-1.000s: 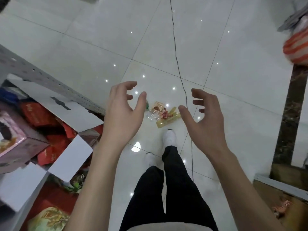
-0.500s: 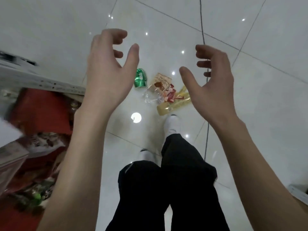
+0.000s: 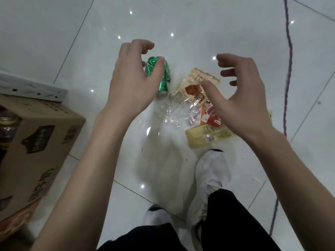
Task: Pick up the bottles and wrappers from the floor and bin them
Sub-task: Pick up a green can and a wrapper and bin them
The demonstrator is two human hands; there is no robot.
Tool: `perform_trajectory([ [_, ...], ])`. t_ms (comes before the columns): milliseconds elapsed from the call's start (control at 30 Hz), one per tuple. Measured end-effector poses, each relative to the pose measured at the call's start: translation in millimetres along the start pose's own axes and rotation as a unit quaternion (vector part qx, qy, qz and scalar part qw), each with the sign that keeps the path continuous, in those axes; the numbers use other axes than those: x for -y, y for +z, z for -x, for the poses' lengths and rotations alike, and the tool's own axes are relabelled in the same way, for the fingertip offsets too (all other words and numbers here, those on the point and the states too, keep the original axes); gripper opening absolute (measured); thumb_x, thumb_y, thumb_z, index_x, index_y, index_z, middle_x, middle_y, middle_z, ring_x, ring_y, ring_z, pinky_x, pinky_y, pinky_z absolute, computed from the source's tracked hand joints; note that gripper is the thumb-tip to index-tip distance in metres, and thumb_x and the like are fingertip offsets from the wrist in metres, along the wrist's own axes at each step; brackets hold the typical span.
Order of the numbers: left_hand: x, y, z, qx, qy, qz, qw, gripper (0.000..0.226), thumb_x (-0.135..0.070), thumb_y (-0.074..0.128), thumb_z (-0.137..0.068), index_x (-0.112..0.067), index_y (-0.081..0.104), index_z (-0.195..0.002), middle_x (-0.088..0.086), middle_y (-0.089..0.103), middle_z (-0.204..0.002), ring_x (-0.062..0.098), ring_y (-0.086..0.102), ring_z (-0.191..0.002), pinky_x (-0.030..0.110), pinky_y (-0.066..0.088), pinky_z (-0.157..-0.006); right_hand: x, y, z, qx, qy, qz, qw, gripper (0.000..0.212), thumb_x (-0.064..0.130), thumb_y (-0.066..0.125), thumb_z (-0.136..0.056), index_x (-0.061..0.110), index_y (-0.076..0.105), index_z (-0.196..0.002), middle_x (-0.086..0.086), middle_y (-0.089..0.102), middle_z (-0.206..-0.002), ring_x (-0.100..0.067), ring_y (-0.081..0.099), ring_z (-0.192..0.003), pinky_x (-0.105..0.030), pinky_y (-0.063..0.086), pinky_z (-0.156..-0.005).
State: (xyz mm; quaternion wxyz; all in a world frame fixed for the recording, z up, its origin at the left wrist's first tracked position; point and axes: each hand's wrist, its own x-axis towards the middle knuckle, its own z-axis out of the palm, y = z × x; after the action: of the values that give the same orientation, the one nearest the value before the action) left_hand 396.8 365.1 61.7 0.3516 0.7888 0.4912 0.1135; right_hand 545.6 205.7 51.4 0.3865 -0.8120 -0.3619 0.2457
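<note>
Several pieces of litter lie together on the glossy white floor (image 3: 54, 33): a crushed green bottle (image 3: 164, 77) on its side, a beige snack wrapper (image 3: 197, 86) just right of it, a crumpled clear plastic wrapper (image 3: 174, 113) below both, a red-and-orange wrapper (image 3: 211, 117) and a yellow wrapper (image 3: 206, 137) nearest the white shoe (image 3: 212, 171). The wrappers overlap one another. Over the green bottle hangs the left hand (image 3: 130, 80), fingers curled and spread wide, holding nothing; whether the thumb touches the bottle cannot be told. The right hand (image 3: 241, 102) hovers above the wrappers, likewise wide and empty, its thumb over the beige wrapper. At the left edge stands a brown cardboard box (image 3: 36, 142), with a white perforated rail (image 3: 32, 87) behind it. A thin cord (image 3: 288, 69) runs along the floor at the right.
</note>
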Motion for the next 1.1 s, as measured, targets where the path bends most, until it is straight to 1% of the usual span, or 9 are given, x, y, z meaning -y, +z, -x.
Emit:
perform_trajectory([
  [133,27.3,32.9,-11.6,0.016,-0.01,-0.03,0.999,0.041,-0.039,0.057,-0.096,-0.021,0.054,-0.133,0.001,0.05,-0.134,0.019,0.055,-0.117,0.035,0.046,-0.099,-26.6,24.1,-9.9,0.016,-0.007,0.025,1.0,0.051,0.033,0.07,-0.093,0.019,0.053,-0.139,0.001,0.052,-0.134,-0.013,0.056,-0.119,-0.01,0.038,-0.096],
  [200,37.4,48.6,-17.6,0.022,-0.014,-0.044,0.999,0.043,-0.039,0.056,-0.095,-0.019,0.053,-0.133,0.005,0.049,-0.135,0.025,0.052,-0.122,0.037,0.043,-0.104,-38.3,34.5,-13.5,0.019,-0.01,0.038,0.999,0.052,0.034,0.07,-0.093,0.018,0.053,-0.139,0.0,0.051,-0.133,-0.015,0.054,-0.122,-0.02,0.041,-0.102],
  [300,47.2,69.2,-22.4,0.024,-0.025,-0.086,0.996,0.049,-0.038,0.056,-0.095,-0.016,0.049,-0.138,0.009,0.044,-0.14,0.029,0.047,-0.127,0.033,0.036,-0.105,-51.7,46.0,-15.6,0.019,-0.011,0.051,0.998,0.055,0.038,0.067,-0.091,0.014,0.054,-0.138,-0.005,0.052,-0.133,-0.021,0.054,-0.124,-0.037,0.044,-0.107],
  [400,57.3,89.4,-27.9,0.025,-0.048,-0.132,0.99,0.059,-0.042,0.057,-0.093,-0.013,0.043,-0.144,0.016,0.039,-0.143,0.036,0.043,-0.129,0.038,0.033,-0.107,-64.2,55.2,-20.5,0.01,-0.002,0.069,0.998,0.058,0.046,0.062,-0.088,0.014,0.057,-0.136,-0.008,0.053,-0.133,-0.025,0.053,-0.123,-0.045,0.045,-0.107],
  [533,67.2,107.5,-34.0,0.016,-0.061,-0.161,0.985,0.065,-0.044,0.056,-0.091,-0.014,0.038,-0.146,0.019,0.034,-0.145,0.041,0.044,-0.125,0.044,0.033,-0.106,-78.1,62.5,-32.2,-0.007,0.025,0.085,0.996,0.06,0.051,0.061,-0.088,0.016,0.057,-0.137,-0.008,0.049,-0.135,-0.022,0.048,-0.126,-0.045,0.043,-0.109],
  [767,68.3,115.0,-39.7,-0.003,-0.082,-0.095,0.992,0.064,-0.039,0.059,-0.09,-0.019,0.037,-0.147,0.017,0.034,-0.144,0.041,0.053,-0.116,0.048,0.045,-0.101,-86.5,78.3,-58.4,-0.004,0.038,0.123,0.992,0.066,0.054,0.064,-0.088,0.018,0.053,-0.142,-0.009,0.045,-0.143,-0.025,0.044,-0.133,-0.043,0.036,-0.115],
  [833,69.0,114.4,-39.8,-0.005,-0.083,-0.072,0.994,0.064,-0.038,0.06,-0.088,-0.02,0.037,-0.146,0.015,0.035,-0.144,0.04,0.053,-0.116,0.049,0.046,-0.099,-87.2,84.0,-65.3,0.005,0.04,0.146,0.989,0.071,0.062,0.061,-0.088,0.022,0.05,-0.146,-0.008,0.045,-0.145,-0.025,0.043,-0.135,-0.042,0.032,-0.115],
  [967,70.5,111.8,-39.3,-0.004,-0.093,-0.039,0.995,0.07,-0.036,0.061,-0.086,-0.013,0.035,-0.147,0.014,0.034,-0.144,0.037,0.05,-0.122,0.048,0.043,-0.104,-89.8,97.1,-72.8,0.007,0.052,0.167,0.985,0.082,0.078,0.054,-0.085,0.028,0.047,-0.15,-0.006,0.048,-0.143,-0.027,0.045,-0.134,-0.044,0.028,-0.114],
  [1100,70.3,107.4,-39.1,-0.009,-0.093,-0.024,0.995,0.07,-0.034,0.062,-0.086,-0.012,0.035,-0.147,0.012,0.034,-0.144,0.032,0.048,-0.127,0.042,0.041,-0.107,-94.9,110.7,-74.6,0.01,0.063,0.186,0.981,0.087,0.082,0.054,-0.082,0.028,0.046,-0.15,-0.004,0.051,-0.138,-0.027,0.046,-0.131,-0.044,0.029,-0.111],
])
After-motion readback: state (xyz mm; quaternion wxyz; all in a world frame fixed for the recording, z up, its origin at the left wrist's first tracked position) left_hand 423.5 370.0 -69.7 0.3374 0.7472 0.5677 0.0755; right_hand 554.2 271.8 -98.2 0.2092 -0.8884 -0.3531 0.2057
